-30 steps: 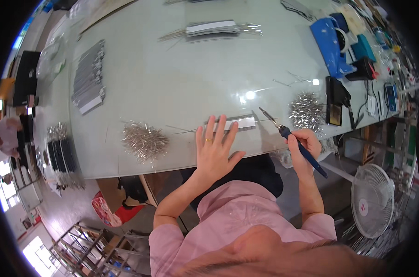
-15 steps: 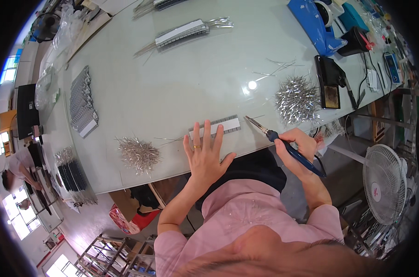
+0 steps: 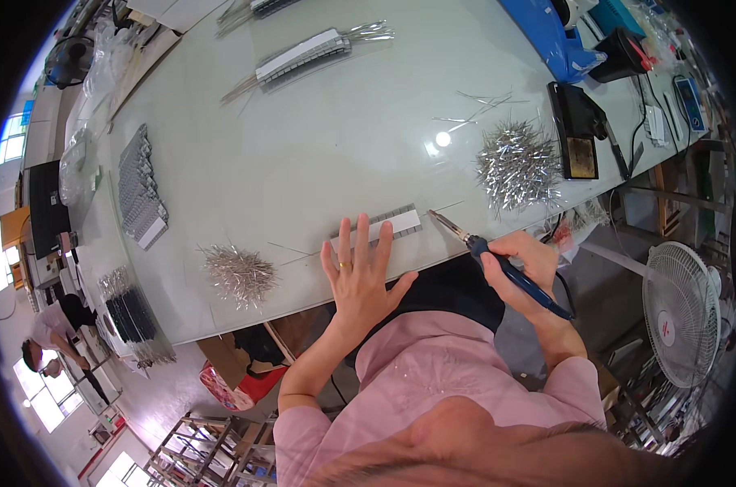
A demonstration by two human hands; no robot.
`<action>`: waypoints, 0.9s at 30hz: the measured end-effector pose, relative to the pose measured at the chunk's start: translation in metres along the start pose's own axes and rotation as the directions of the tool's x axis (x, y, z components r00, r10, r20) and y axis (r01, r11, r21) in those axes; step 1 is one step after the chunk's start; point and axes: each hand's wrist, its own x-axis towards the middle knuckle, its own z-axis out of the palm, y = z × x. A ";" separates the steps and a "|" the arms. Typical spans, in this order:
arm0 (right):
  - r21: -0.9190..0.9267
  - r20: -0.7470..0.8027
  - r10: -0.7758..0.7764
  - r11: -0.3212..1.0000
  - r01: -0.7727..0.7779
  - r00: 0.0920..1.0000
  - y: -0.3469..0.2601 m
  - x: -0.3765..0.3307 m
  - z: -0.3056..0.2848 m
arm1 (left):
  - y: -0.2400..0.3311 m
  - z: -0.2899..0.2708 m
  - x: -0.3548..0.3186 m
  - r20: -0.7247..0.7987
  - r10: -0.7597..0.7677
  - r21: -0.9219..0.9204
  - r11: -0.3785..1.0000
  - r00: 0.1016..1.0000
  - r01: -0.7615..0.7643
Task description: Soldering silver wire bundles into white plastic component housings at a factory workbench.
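Observation:
My left hand [image 3: 360, 284] lies flat with fingers spread over a grey segmented strip with a white band [image 3: 404, 221], pressing it on the table near the front edge. Thin wires stick out beyond both ends of the strip. In my right hand [image 3: 528, 261] a soldering iron with a dark blue handle [image 3: 477, 243] is gripped. Its tip points left, close to the strip's right end and the wire there; whether it touches cannot be made out. Bristling piles of short silver wire pieces lie to the right [image 3: 517, 169] and to the left [image 3: 240, 276] of my hands.
A black iron stand with a sponge [image 3: 579, 154] and a blue tape dispenser [image 3: 559, 40] stand at right. Stacked grey strips [image 3: 142, 191], a dark wired bundle [image 3: 130, 308] and wired strips [image 3: 303, 57] lie left and far. A fan [image 3: 680, 316] is beyond the edge; another person [image 3: 55, 321] works far left.
The whole view has shifted slightly. Both hands keep nearly the same pose; the soldering iron's tip is a little nearer the strip's right end.

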 end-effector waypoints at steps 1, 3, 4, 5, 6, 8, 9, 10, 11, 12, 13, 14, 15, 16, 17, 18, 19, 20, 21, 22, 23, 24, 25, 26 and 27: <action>0.001 0.000 -0.035 0.999 0.035 0.999 0.001 -0.001 0.001 | -0.001 0.000 0.003 0.009 0.022 -0.028 0.999 1.000 -0.022; 0.002 -0.004 -0.050 0.999 0.050 0.999 0.004 -0.003 0.005 | -0.004 0.000 0.006 0.021 0.044 -0.057 0.997 0.999 -0.043; 0.005 -0.008 -0.069 0.998 0.069 0.998 0.004 -0.003 0.006 | -0.005 0.000 0.007 0.031 0.069 -0.047 0.997 0.997 -0.067; 0.006 -0.008 -0.066 0.998 0.066 0.998 0.004 -0.003 0.007 | -0.005 0.000 0.007 0.040 0.092 -0.038 0.995 0.995 -0.091; 0.015 -0.008 -0.073 0.997 0.073 0.997 0.005 -0.003 0.008 | -0.005 0.001 0.007 0.044 0.093 -0.037 0.995 0.995 -0.092; 0.026 -0.009 -0.078 0.997 0.078 0.997 0.006 -0.003 0.009 | -0.005 0.002 0.007 0.041 0.094 -0.033 0.995 0.995 -0.093; 0.018 -0.009 -0.090 0.996 0.091 0.996 0.006 -0.003 0.009 | -0.005 0.002 0.007 0.044 0.095 -0.033 0.995 0.994 -0.094; 0.010 -0.009 -0.103 0.995 0.103 0.995 0.006 -0.002 0.008 | -0.005 0.002 0.008 0.045 0.094 -0.030 0.995 0.995 -0.092; 0.010 -0.009 -0.101 0.995 0.101 0.995 0.006 -0.002 0.008 | -0.005 0.002 0.008 0.047 0.092 -0.027 0.995 0.995 -0.091; 0.015 -0.002 -0.100 0.995 0.100 0.995 0.005 -0.001 0.008 | -0.005 0.002 0.008 0.049 0.092 -0.027 0.996 0.995 -0.090; 0.021 0.004 -0.100 0.995 0.100 0.995 0.005 0.000 0.007 | -0.004 0.002 0.008 0.052 0.090 -0.025 0.996 0.995 -0.089; 0.021 0.005 -0.099 0.995 0.098 0.995 0.005 0.001 0.007 | -0.004 0.002 0.008 0.055 0.088 -0.022 0.996 0.995 -0.087; 0.015 0.002 -0.107 0.994 0.107 0.994 0.005 0.001 0.007 | -0.005 0.002 0.007 0.057 0.088 -0.023 0.996 0.995 -0.087; 0.009 0.000 -0.116 0.993 0.116 0.993 0.005 0.001 0.007 | -0.005 0.002 0.007 0.053 0.091 -0.022 0.996 0.994 -0.090; 0.009 0.000 -0.114 0.993 0.114 0.993 0.004 0.001 0.007 | -0.005 0.003 0.007 0.049 0.095 -0.022 0.995 0.994 -0.094; 0.004 0.003 -0.112 0.994 0.112 0.994 0.004 0.002 0.007 | -0.005 0.003 0.007 0.050 0.095 -0.023 0.995 0.994 -0.094; -0.001 0.006 -0.110 0.994 0.110 0.994 0.003 0.002 0.007 | -0.006 0.003 0.007 0.047 0.096 -0.021 0.995 0.994 -0.095; -0.002 0.006 -0.109 0.994 0.109 0.994 0.002 0.002 0.007 | -0.006 0.003 0.007 0.043 0.097 -0.019 0.995 0.994 -0.096; -0.017 0.020 -0.100 0.995 0.100 0.995 0.000 0.003 0.006 | -0.006 0.003 0.007 0.044 0.098 -0.020 0.995 0.994 -0.097; -0.033 0.034 -0.090 0.995 0.091 0.995 -0.001 0.004 0.006 | -0.006 0.003 0.007 0.048 0.087 -0.023 0.996 0.995 -0.086; -0.034 0.034 -0.090 0.995 0.091 0.995 -0.001 0.004 0.006 | -0.006 0.003 0.007 0.053 0.076 -0.027 0.997 0.996 -0.075; -0.030 0.034 -0.091 0.995 0.092 0.995 -0.001 0.004 0.006 | -0.007 0.003 0.006 0.053 0.077 -0.027 0.997 0.996 -0.075; -0.027 0.034 -0.092 0.995 0.093 0.995 -0.001 0.005 0.006 | -0.007 0.003 0.006 0.056 0.086 -0.022 0.996 0.995 -0.085; -0.027 0.033 -0.093 0.995 0.094 0.995 -0.001 0.005 0.006 | -0.008 0.003 0.006 0.059 0.095 -0.018 0.995 0.994 -0.094; -0.024 0.031 -0.093 0.995 0.093 0.995 -0.001 0.005 0.006 | -0.008 0.003 0.006 0.059 0.094 -0.018 0.995 0.994 -0.093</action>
